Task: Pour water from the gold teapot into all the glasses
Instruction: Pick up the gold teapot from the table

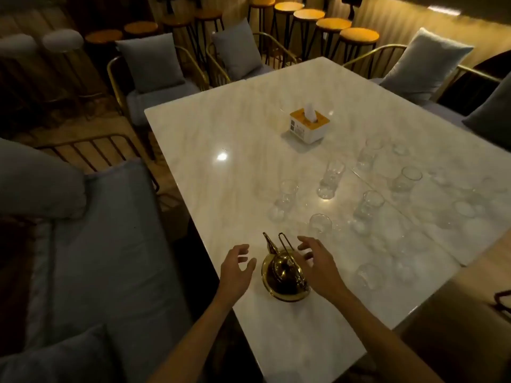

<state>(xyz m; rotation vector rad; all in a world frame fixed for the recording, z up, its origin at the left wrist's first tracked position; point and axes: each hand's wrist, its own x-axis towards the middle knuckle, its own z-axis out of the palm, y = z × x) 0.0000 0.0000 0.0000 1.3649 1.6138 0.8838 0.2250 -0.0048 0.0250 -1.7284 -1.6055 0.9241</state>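
Flanking gold teapot, left hand and right hand, fingers spread, holding nothing

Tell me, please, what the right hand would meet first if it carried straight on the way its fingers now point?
Probably the gold teapot's upright handle: the open right hand points left toward it from close beside. Depth is unclear, so the fingers might pass just above the lid.
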